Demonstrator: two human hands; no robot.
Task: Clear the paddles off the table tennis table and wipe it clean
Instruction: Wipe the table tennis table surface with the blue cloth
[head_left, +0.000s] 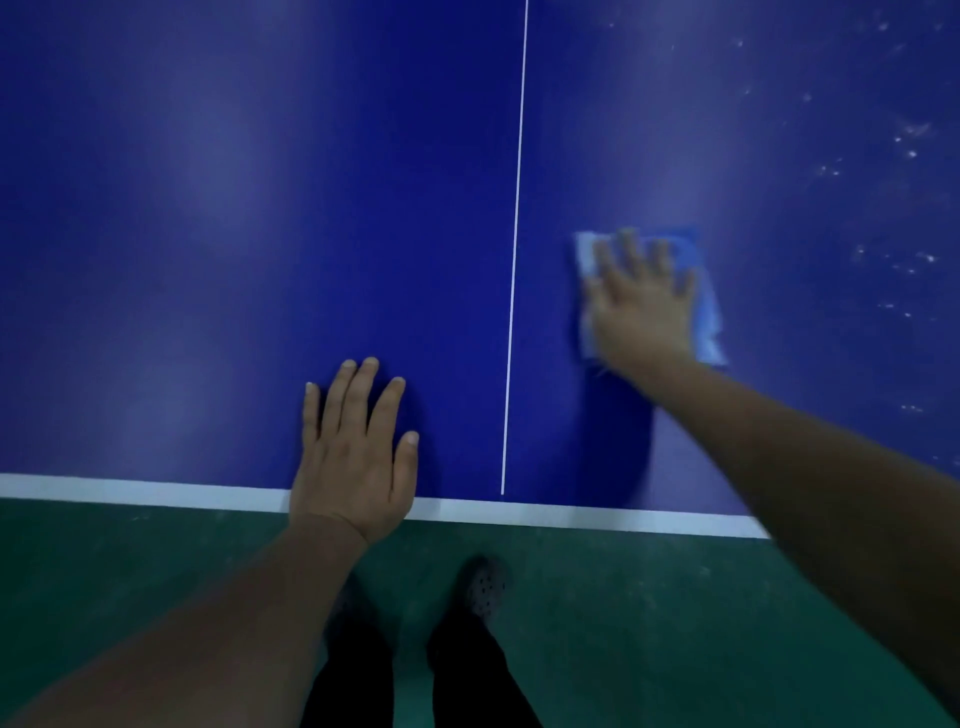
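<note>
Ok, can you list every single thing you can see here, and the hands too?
table: one, dark blue, fills the upper view; no paddles in sight
centre line: one, thin white, runs up the table from its near edge
edge line: one, white band along the table's near edge
specks: many, whitish, scattered on the table's far right part
cloth: one, light blue, flat on the table right of the centre line, under the right hand
floor: green, below the table edge
shoe: one seen clearly, dark with holes, on the floor
trousers: black, bottom middle
left hand: flat on the table, left of the centre line
right hand: blurred, fingers spread, presses the cloth
</note>
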